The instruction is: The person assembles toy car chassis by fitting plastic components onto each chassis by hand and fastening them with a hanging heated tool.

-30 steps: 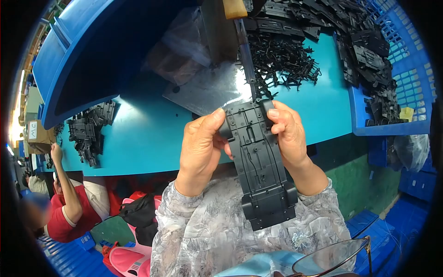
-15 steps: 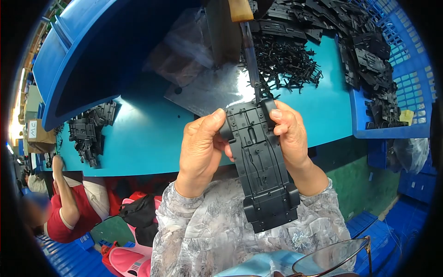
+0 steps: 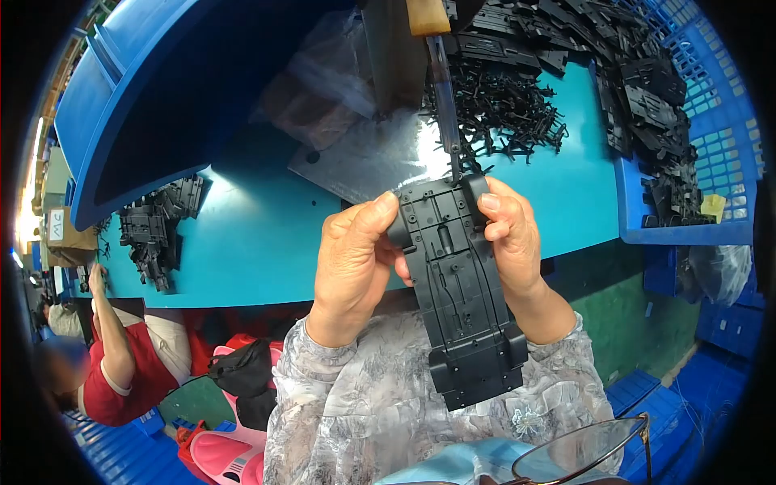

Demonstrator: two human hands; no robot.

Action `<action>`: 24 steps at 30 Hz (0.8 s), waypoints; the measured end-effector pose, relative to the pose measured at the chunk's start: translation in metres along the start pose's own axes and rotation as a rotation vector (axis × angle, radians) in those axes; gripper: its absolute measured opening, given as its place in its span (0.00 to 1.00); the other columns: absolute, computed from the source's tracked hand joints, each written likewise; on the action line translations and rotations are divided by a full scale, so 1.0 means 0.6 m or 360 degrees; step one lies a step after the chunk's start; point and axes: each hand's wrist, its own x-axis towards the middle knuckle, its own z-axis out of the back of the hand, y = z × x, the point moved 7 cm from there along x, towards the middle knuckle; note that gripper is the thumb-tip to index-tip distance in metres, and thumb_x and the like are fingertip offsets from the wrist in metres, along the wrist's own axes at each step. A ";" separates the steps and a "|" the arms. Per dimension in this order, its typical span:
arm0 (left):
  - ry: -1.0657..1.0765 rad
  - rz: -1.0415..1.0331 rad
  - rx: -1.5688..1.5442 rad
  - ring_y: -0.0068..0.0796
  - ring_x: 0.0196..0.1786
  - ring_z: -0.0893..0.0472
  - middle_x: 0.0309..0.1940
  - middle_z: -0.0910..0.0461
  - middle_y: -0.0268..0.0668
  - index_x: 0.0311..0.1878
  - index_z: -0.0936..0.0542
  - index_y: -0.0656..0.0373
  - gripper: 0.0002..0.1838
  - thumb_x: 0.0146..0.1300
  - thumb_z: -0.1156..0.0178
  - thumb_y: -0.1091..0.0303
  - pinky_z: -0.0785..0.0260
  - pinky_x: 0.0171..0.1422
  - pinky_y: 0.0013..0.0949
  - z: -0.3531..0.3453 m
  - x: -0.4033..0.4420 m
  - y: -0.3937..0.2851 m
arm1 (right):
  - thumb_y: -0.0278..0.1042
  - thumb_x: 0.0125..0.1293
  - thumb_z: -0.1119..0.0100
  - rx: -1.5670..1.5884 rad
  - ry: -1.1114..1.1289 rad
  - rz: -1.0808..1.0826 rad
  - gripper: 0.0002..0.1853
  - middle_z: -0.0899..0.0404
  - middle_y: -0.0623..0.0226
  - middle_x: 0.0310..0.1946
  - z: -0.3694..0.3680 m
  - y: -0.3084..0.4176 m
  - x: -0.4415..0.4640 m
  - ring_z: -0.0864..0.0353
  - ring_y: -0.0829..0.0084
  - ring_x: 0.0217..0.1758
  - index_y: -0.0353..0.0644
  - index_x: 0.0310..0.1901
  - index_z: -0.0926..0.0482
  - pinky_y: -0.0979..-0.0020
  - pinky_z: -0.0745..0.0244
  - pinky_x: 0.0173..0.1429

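Note:
A long black plastic chassis plate (image 3: 459, 295) is held between my two hands, its far end up by the metal base and its near end over my lap. My left hand (image 3: 353, 259) grips its upper left corner, thumb on top. At the upper right corner, my right hand (image 3: 511, 234) is closed on the same plate. The thin tip of a vertical screwdriver bit (image 3: 446, 105) with a yellowish collar (image 3: 427, 16) comes down at the plate's top right edge; whether it touches a screw cannot be seen.
Small black parts (image 3: 509, 113) are heaped behind the plate. More chassis plates fill a blue crate (image 3: 687, 230) at right and lie piled (image 3: 149, 230) at left. A large blue bin (image 3: 89, 162) overhangs the teal table (image 3: 259, 259). A person in red (image 3: 121, 364) sits at left.
The plate and both my hands have shifted very slightly right under the screwdriver bit. My grip looks the same. The other person's arm at left has moved a little.

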 end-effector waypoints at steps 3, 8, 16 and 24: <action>0.0010 -0.0010 0.0017 0.24 0.12 0.28 0.20 0.21 0.43 0.34 0.23 0.69 0.20 0.66 0.51 0.59 0.35 0.14 0.24 -0.003 0.000 -0.003 | 0.37 0.60 0.51 -0.0017 0.0040 0.0029 0.14 0.25 0.66 0.28 0.001 0.002 0.000 0.28 0.84 0.28 0.31 0.36 0.28 0.84 0.31 0.35; 0.0019 -0.0021 0.0020 0.24 0.12 0.28 0.20 0.21 0.43 0.34 0.23 0.70 0.20 0.66 0.51 0.58 0.35 0.14 0.24 -0.006 -0.002 -0.006 | 0.37 0.60 0.51 -0.0037 0.0050 0.0039 0.16 0.24 0.63 0.30 0.000 0.003 0.000 0.26 0.82 0.29 0.29 0.39 0.28 0.83 0.30 0.36; 0.0020 -0.0049 0.0129 0.23 0.12 0.28 0.20 0.22 0.43 0.32 0.23 0.70 0.20 0.66 0.50 0.58 0.36 0.14 0.23 -0.008 -0.008 -0.011 | 0.36 0.59 0.52 0.0080 0.0094 0.0013 0.17 0.22 0.57 0.33 -0.001 -0.001 -0.003 0.23 0.77 0.31 0.28 0.42 0.29 0.78 0.25 0.38; 0.0013 -0.0078 0.0280 0.22 0.14 0.27 0.20 0.23 0.40 0.32 0.22 0.69 0.19 0.65 0.48 0.58 0.34 0.17 0.23 -0.013 -0.012 -0.017 | 0.36 0.58 0.51 0.0222 0.0137 -0.0018 0.17 0.23 0.53 0.35 0.002 -0.007 -0.004 0.22 0.71 0.33 0.28 0.43 0.30 0.71 0.22 0.41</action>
